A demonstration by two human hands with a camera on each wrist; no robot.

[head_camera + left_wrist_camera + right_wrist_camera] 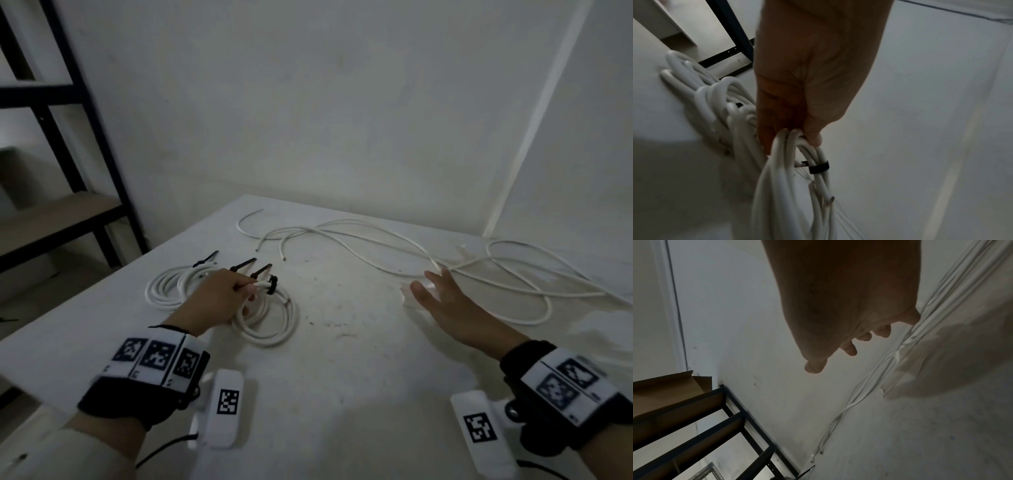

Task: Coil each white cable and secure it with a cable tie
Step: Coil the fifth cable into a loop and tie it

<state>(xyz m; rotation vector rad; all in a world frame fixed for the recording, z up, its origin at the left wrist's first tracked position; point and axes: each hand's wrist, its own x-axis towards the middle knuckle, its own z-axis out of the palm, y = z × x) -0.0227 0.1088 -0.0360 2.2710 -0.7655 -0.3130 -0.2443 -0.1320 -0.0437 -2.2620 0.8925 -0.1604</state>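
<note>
My left hand (219,301) grips a coiled white cable (270,322) at its top, just beside the black cable tie (272,284) bound round it. The wrist view shows the fingers curled round the coil (781,186) with the tie (819,168) below the thumb. A second tied coil (168,287) lies to the left, touching the hand. My right hand (442,294) hovers open, fingers spread, at the near edge of the loose white cables (376,240) sprawled across the table's far right. In the right wrist view the fingers (851,348) are straight and hold nothing.
Loose black cable ties (245,264) lie on the white table (342,377) just beyond the left hand. A black metal shelf rack (68,113) stands at the left, off the table. The wall runs close behind the table's far edge.
</note>
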